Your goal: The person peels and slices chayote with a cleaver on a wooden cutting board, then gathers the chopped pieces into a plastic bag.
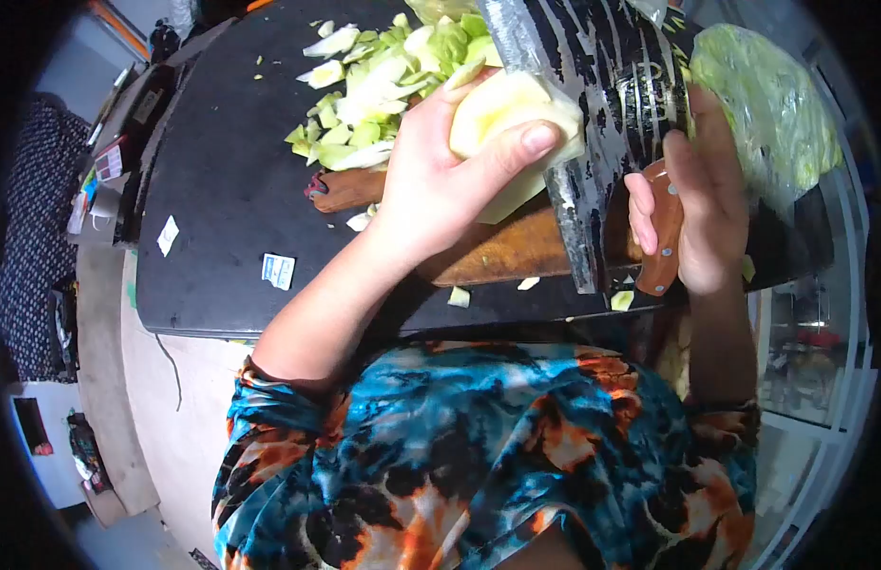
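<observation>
My left hand [440, 180] is closed around a peeled, pale yellow-green vegetable [502, 109], thumb across its near side; I cannot tell its kind. At the right, my right hand [702, 209] grips the brown riveted wooden handle [661, 237] of a wide cleaver [593, 95]. Its dark, streaked blade stands tilted against the vegetable's right side and hides part of it. Beneath both hands lies a wooden cutting board [497, 255], its handle [350, 190] jutting left. A heap of pale green peelings and slices [388, 85] lies behind my left hand.
The black table [222, 190] carries two small paper scraps, one a blue-and-white label [278, 271]. Peel bits lie by its front edge. A clear plastic bag with green contents [768, 114] sits at the right. Boxes and papers [127, 142] stand beyond the left edge.
</observation>
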### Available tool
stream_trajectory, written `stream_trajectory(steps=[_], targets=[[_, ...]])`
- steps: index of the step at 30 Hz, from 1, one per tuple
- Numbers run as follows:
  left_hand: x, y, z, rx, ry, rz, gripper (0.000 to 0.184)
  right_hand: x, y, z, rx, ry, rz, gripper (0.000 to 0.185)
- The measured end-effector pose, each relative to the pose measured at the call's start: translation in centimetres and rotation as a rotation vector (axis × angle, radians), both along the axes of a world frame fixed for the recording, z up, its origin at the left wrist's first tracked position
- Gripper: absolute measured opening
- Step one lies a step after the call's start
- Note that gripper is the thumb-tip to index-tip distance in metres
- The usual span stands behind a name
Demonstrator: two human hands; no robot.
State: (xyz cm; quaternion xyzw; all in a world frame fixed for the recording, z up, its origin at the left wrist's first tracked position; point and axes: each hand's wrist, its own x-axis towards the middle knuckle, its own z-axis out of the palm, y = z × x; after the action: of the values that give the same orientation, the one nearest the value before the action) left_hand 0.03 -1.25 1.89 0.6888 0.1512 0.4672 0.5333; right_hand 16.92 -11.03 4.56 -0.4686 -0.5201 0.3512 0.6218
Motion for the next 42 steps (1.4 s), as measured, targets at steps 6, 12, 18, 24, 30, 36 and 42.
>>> stream_trajectory(steps=[6, 12, 18, 24, 30, 36, 42], targets=[[-1.0, 1.7, 1.0, -0.103, -0.188, 0.239, 0.036, 5.1, 2.9, 1.7, 0.304, 0.100, -0.311, 0.061], [2.8, 1.4, 3.4, 0.070, -0.138, 0.107, 0.036, 0.9, 7.1, -1.4, 0.374, -0.192, -0.029, 0.071], [5.4, 3.8, -0.1, 0.524, -0.059, 0.265, 0.052, 0.8, 7.3, -3.7, 0.246, 0.050, 0.162, 0.055], [6.7, 3.3, -1.1, -0.030, -0.271, 0.029, 0.043, 1.1, 7.3, -3.5, 0.201, 0.168, 0.196, 0.045], [5.0, 3.6, -0.8, -0.575, -0.114, -0.209, 0.031, 1.7, 6.8, -2.5, 0.268, 0.015, 0.212, 0.047], [4.6, 3.7, -0.5, -0.412, -0.149, 0.003, 0.032, 1.0, 6.1, -2.3, 0.150, 0.043, 0.248, 0.048], [-0.4, 3.0, 3.1, -0.042, -0.042, 0.146, 0.021, 2.2, 6.3, -2.6, 0.258, 0.085, 0.225, 0.045]])
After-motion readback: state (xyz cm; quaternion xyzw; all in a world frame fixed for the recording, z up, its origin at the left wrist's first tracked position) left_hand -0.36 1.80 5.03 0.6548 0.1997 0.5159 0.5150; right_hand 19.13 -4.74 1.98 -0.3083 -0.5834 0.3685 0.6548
